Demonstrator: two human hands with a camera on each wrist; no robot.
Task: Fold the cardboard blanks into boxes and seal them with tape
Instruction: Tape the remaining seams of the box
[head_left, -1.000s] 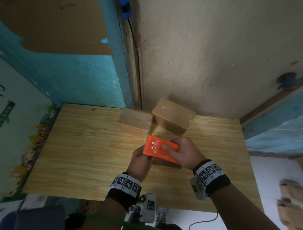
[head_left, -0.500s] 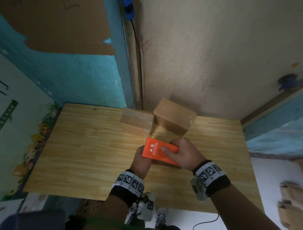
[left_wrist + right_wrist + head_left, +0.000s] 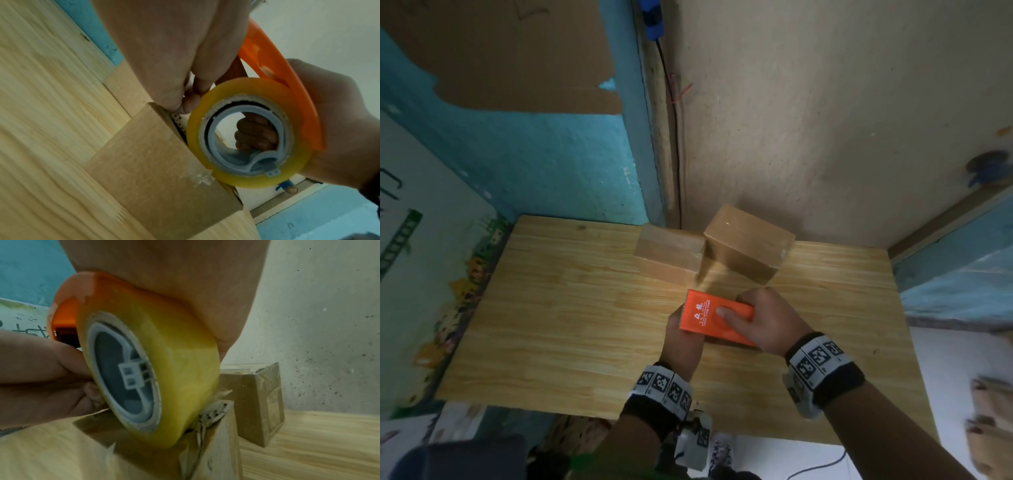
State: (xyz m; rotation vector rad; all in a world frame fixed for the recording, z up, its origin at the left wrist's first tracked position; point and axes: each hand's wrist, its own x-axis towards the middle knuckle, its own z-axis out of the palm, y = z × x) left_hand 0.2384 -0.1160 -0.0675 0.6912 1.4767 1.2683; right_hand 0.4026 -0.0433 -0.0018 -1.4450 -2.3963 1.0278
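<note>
An orange tape dispenser [image 3: 709, 315] with a yellow-clear tape roll [image 3: 251, 178] sits on top of a small brown cardboard box [image 3: 160, 162] at the middle of the wooden table [image 3: 551, 308]. My right hand [image 3: 763, 318] grips the dispenser from above, thumb on its top face. My left hand [image 3: 683, 342] is tucked under the dispenser's toothed end, with its curled fingers [image 3: 185, 104] holding the box's top edge beside the cutter. In the right wrist view, crumpled tape [image 3: 213, 412] bunches at the box edge under the roll [image 3: 174, 369]. From the head camera the box is mostly hidden.
Two taped-up boxes [image 3: 671, 257] [image 3: 746, 246] stand at the back of the table against the wall corner; one of them [image 3: 259, 402] is just behind the roll. More cardboard pieces [image 3: 993, 428] lie off the table at the right. A cable runs down the wall corner.
Both hands and the dispenser stay almost in place on the box; only the view has shifted slightly.
</note>
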